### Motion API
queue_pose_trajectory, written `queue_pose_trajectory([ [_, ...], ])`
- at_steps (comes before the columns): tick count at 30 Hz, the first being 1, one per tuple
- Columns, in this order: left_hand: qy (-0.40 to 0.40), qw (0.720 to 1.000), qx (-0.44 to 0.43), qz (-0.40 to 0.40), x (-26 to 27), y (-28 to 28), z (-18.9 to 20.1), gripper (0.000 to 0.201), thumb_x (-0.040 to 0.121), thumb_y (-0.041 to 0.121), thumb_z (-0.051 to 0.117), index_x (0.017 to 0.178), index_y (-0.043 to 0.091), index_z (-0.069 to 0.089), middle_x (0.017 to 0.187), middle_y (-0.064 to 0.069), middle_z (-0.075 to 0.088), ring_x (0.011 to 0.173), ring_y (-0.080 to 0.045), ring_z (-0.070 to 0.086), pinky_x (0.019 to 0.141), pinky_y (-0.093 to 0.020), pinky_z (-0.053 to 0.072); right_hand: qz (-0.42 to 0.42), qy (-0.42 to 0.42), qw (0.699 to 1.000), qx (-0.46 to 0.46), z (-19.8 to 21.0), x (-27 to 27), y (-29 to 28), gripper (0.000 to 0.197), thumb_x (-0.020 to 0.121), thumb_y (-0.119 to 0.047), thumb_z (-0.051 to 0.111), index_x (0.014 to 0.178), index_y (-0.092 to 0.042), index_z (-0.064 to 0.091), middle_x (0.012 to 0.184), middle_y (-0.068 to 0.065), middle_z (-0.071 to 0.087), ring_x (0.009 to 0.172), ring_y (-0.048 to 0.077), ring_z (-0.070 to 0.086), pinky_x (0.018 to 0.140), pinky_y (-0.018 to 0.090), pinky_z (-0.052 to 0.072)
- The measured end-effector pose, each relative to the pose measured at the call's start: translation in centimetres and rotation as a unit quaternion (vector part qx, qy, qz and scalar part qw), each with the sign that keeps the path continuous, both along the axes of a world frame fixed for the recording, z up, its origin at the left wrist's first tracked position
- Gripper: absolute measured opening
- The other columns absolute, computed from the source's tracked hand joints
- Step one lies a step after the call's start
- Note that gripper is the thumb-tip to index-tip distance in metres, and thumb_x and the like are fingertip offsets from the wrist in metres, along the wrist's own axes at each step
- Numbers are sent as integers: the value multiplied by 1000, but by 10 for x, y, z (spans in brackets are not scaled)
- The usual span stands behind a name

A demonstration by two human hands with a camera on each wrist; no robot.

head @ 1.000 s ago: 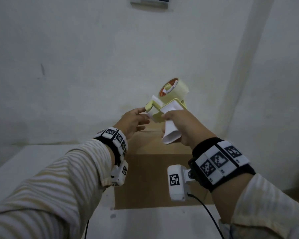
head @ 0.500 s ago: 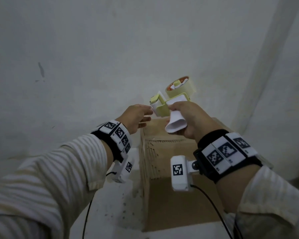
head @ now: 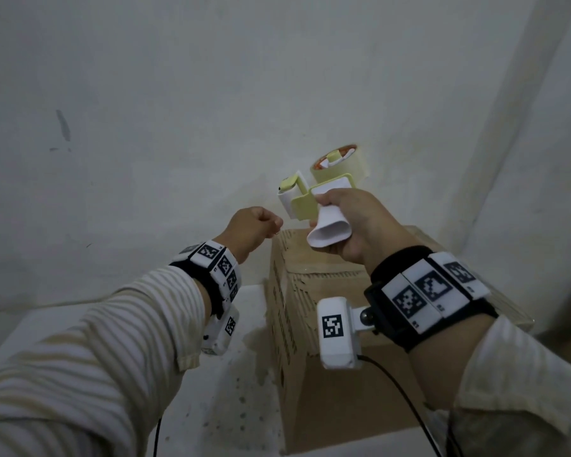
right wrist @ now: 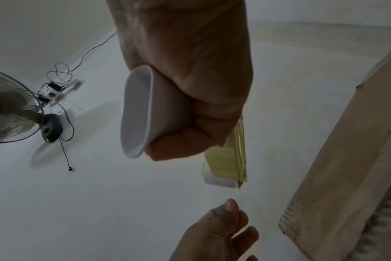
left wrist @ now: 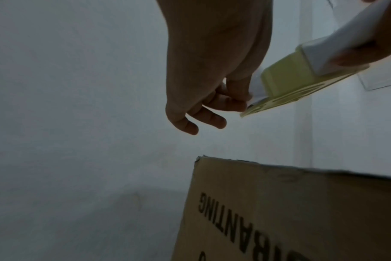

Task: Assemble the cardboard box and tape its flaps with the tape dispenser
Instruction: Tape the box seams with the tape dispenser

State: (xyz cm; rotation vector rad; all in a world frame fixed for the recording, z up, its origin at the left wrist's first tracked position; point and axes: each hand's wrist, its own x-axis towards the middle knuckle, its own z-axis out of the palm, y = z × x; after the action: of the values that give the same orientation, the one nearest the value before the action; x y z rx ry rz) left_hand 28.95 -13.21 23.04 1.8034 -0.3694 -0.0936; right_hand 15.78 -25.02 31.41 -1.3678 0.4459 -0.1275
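Note:
My right hand (head: 346, 222) grips the white handle (right wrist: 136, 111) of the yellow-green tape dispenser (head: 305, 206), held up above the box with its tape roll (head: 338, 163) toward the wall. Just left of the dispenser's front roller, my left hand (head: 261, 225) has curled fingers, and thumb and forefinger pinch the end of the clear tape. A thin strand runs from the dispenser (right wrist: 225, 159) down to the left hand (right wrist: 221, 229). The brown cardboard box (head: 310, 374) stands upright on the white surface below both hands, printed letters on its side (left wrist: 279, 211).
A white wall (head: 178, 94) rises close behind the box, with a corner at the right. The box rests on a speckled white surface (head: 238, 390). In the right wrist view, a standing fan (right wrist: 11, 109) and loose cables (right wrist: 56, 88) lie on the floor far left.
My left hand's fingers have closed from a reaching pose into a pinch and drawn slightly away from the dispenser's front. The right hand keeps its grip on the handle.

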Motion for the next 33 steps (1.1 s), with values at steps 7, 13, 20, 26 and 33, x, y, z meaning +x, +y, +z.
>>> queue_pose_trajectory([
  [7,-59,991,118,31,34,12,-22,17,87,22,66,72,19,58,78,-1,56,78,-19,50,71,-27,39,-7,27,998,-51,-6,11,7,5,90,-11,58,87,-10,54,80,11,55,60,23,55,59,35,49],
  [13,8,996,78,38,56,4,-25,14,86,24,67,81,12,61,64,-2,51,60,-18,46,58,-25,38,7,54,987,-152,-10,27,9,13,86,-15,61,86,-9,50,98,18,54,93,37,60,80,45,54],
  [20,122,991,-48,3,87,-11,-31,13,89,19,64,76,21,60,68,-2,55,60,-15,49,59,-25,43,9,70,950,-304,-6,54,12,18,88,-20,58,79,-13,44,110,19,55,114,36,56,100,49,47],
  [26,-35,990,128,44,116,-13,-54,25,82,37,69,74,16,58,70,-4,57,63,-20,51,62,-28,38,14,96,929,-358,-14,74,8,15,85,-18,57,73,-17,49,69,-3,45,66,16,49,59,26,44],
  [33,-88,987,130,45,125,-24,-88,33,89,41,58,72,13,56,73,-4,61,70,-21,52,65,-28,36,22,118,910,-397,-19,91,6,29,87,-17,57,62,-21,42,67,-4,44,65,16,48,65,29,44],
])
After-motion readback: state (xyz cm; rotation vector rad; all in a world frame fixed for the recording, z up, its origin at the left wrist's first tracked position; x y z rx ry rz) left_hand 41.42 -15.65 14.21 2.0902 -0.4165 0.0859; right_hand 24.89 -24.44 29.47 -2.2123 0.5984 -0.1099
